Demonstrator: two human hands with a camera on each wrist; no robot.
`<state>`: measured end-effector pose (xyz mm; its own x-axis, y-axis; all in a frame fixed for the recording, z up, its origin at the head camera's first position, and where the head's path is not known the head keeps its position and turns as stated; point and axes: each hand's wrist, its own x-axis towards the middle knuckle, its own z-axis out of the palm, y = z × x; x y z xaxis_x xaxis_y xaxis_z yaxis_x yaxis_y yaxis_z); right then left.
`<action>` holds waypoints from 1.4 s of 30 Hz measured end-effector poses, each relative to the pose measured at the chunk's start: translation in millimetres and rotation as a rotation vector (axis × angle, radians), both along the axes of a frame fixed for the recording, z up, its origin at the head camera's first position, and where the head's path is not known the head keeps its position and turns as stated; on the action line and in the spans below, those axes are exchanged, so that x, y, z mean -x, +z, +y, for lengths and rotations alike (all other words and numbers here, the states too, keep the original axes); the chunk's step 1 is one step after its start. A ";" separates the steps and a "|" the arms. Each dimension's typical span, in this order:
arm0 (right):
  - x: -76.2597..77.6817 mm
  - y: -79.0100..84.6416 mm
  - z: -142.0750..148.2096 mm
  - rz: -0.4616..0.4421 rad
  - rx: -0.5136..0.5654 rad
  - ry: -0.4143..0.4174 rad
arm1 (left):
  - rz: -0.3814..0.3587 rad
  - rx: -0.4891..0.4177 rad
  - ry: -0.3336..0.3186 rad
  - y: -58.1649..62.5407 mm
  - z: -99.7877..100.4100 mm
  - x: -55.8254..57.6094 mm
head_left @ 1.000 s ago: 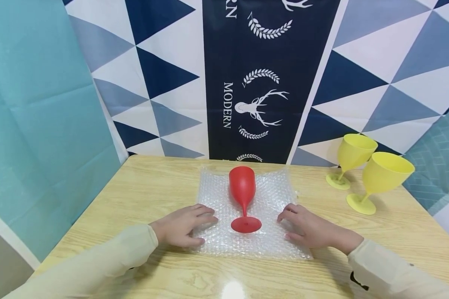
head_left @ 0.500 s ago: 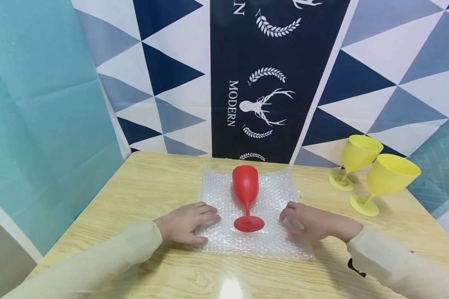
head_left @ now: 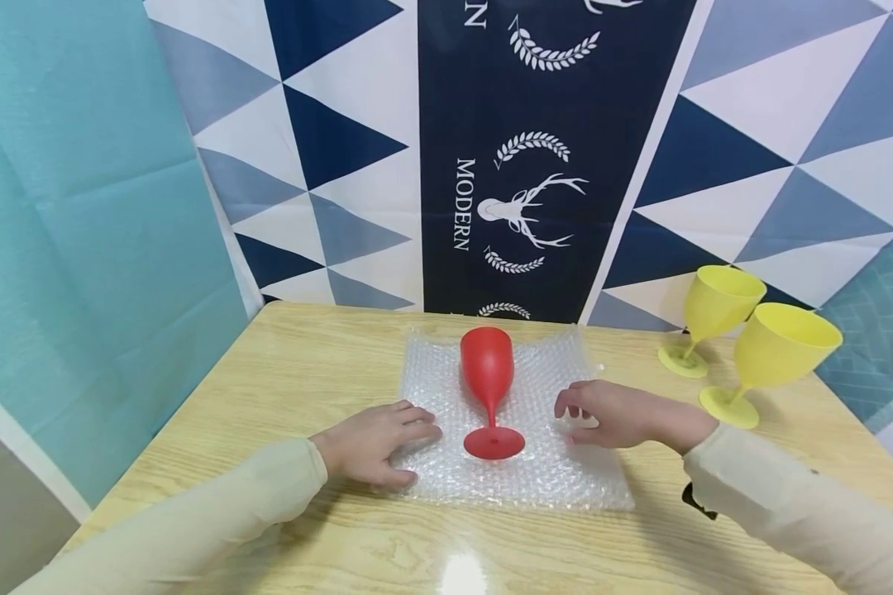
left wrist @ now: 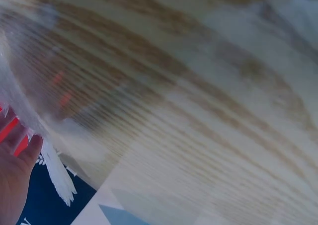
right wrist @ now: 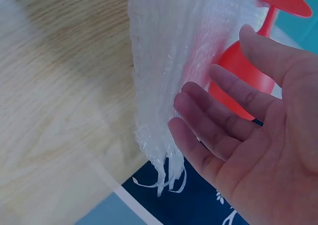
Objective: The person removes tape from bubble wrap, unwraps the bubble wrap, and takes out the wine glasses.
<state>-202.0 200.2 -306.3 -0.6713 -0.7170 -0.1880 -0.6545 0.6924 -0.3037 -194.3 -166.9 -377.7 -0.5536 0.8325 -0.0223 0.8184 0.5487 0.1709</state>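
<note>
A red goblet (head_left: 487, 368) lies on its side on a sheet of bubble wrap (head_left: 521, 483), its round foot toward me. My left hand (head_left: 378, 445) rests on the left edge of the wrap with relaxed fingers. On the other side, my right hand (head_left: 608, 413) hovers over the wrap's right part, fingers loosely bent and holding nothing. In the right wrist view, that palm and its spread fingers show beside the goblet (right wrist: 242, 81) and the wrap (right wrist: 159, 71). Part of the left hand (left wrist: 17, 170) appears at the edge of the left wrist view.
Two yellow goblets, a rear one (head_left: 720, 306) and a front one (head_left: 781, 347), stand upright at the right side of the wooden table (head_left: 327, 355). A patterned cloth (head_left: 350, 207) hangs behind the table, with a teal curtain (head_left: 97, 207) at the left.
My right hand has risen and shifted slightly away from me, off the wrap's lower right part. The left hand stays at the left edge. The view has turned slightly.
</note>
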 end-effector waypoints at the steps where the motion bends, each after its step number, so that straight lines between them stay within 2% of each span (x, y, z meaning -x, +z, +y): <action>1: 0.4 1.4 -0.6 0.001 -0.001 0.001 | 0.003 -0.002 0.001 0.2 0.1 -0.1; 10: 5.7 12.8 -7.6 0.061 -0.038 0.006 | 0.004 -0.001 0.010 1.9 1.5 0.1; 15: 14.4 19.8 -15.3 0.104 -0.062 0.019 | 0.002 0.001 0.014 2.2 1.6 0.4; 20: 26.2 28.5 -29.8 0.131 -0.081 -0.003 | 0.004 0.007 0.017 2.6 1.5 -0.1; 27: 44.0 45.0 -64.6 0.131 -0.157 -0.118 | -0.025 0.018 0.039 4.5 1.4 -2.4; 32: 54.4 53.3 -95.1 0.063 -0.193 -0.256 | -0.028 0.028 0.047 4.3 1.2 -3.5; 39: 68.9 51.5 -129.2 0.020 -0.228 -0.396 | -0.066 0.060 0.081 4.2 3.0 -5.4; 42: 74.9 50.5 -139.0 -0.040 -0.210 -0.506 | -0.069 0.054 0.076 4.6 3.7 -6.2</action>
<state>-276.9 61.2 -255.7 -0.9120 -0.2510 -0.3245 -0.2150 0.9661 -0.1428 -188.2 -163.2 -373.1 -0.6106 0.7847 -0.1063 0.7614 0.6187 0.1935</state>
